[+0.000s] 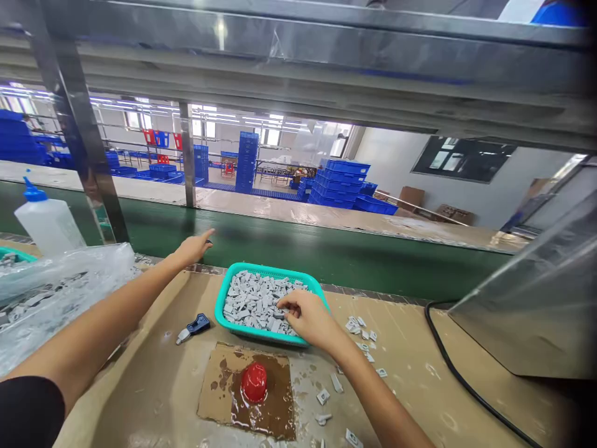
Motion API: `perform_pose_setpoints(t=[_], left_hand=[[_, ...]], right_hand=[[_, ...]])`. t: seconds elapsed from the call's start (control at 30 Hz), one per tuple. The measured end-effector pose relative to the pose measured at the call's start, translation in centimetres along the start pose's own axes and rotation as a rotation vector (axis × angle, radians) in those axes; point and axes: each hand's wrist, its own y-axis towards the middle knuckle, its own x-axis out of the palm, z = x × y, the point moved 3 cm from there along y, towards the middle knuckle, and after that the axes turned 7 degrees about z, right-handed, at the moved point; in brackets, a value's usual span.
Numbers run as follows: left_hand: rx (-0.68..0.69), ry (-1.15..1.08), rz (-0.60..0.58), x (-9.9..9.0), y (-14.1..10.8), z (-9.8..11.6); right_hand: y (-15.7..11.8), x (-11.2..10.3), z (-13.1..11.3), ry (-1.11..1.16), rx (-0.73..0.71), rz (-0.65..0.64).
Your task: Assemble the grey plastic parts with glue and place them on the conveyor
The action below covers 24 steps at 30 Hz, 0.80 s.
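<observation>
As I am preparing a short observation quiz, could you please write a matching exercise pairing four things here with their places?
Things:
1. right hand
2. red cup-shaped object
3. blue-capped bottle
4. black cable

Places:
A. behind the clear plastic bag
B. beside the metal panel
C. at the grey pieces in the teal basket
D. on the wet cardboard piece

Pairs: 1-C, 2-D, 3-A, 4-B

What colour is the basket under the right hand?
Turquoise green: the basket shows best in the head view.

Small grey parts (252, 302); heaped in teal basket (261, 333)
</observation>
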Motion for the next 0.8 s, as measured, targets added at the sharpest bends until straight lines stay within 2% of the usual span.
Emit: perform_pose_setpoints(t=[0.1,0.17,0.27,0.33,0.4,0.47,0.53,0.6,0.7,0.8], left_hand=[[0.006,0.005,0.08,-0.4,-1.0,1.9],[0.086,-0.019,0.095,-1.3,-2.8,4.2],[0.279,-0.117,0.032,-2.9,-6.6,8.4],[0.348,-0.36,-0.089,-3.6,-9.2,10.9],[0.297,-0.62,-0.269,-3.6,-11.1,12.5],[0.162,-0.874,-0.449,-3.2,-12.3,13.1],[0.009,-1.072,-0.569,-2.7,-12.8,13.0],[-0.115,-1.188,-0.612,-2.4,-13.1,12.5],[-0.207,-1.288,-0.637,-2.3,-13.8,11.6],[-0.264,-1.365,-0.694,-2.3,-14.9,10.9]], right_hand=[[0.1,0.0,0.6,0.034,0.026,0.021],[0.2,-0.1,0.7,0.058,0.051,0.052],[0.1,-1.2,0.1,0.099,0.08,0.121],[-0.2,-2.4,-1.1,0.133,0.07,0.175],[-0.9,-3.7,-3.0,0.205,0.014,0.237],[-1.7,-4.7,-5.0,0.301,-0.079,0.288],[-2.5,-5.1,-6.7,0.334,-0.179,0.321],[-3.0,-5.2,-7.8,0.296,-0.274,0.355],[-3.5,-5.1,-8.9,0.194,-0.399,0.393],[-3.9,-5.0,-9.8,0.131,-0.47,0.341]])
